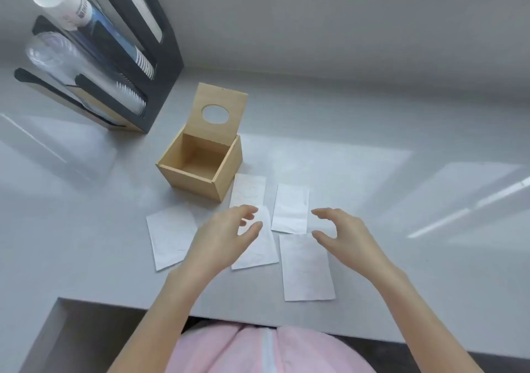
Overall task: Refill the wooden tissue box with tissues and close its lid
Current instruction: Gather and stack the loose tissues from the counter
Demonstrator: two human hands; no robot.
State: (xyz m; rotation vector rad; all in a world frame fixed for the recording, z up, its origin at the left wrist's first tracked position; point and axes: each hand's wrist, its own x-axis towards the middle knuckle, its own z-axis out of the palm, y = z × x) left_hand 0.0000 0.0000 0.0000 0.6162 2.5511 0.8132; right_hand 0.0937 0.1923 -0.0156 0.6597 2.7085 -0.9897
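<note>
The wooden tissue box (198,185) stands on the grey counter with nothing inside. Its hinged lid (218,101), with a round hole, is tipped up and back. Several folded white tissues lie flat in front of the box: one at the left (169,236), one against the box (249,189), one to the right of that (291,207), one under my left hand (262,251), one nearest me (307,268). My left hand (220,238) hovers over the middle tissue, fingers curled apart, holding nothing. My right hand (344,236) hovers beside the right tissues, also open.
A black and wood cup dispenser (160,91) with stacked paper and plastic cups stands at the back left, close to the box. The grey counter (401,200) runs to a wall behind; its front edge is near my body.
</note>
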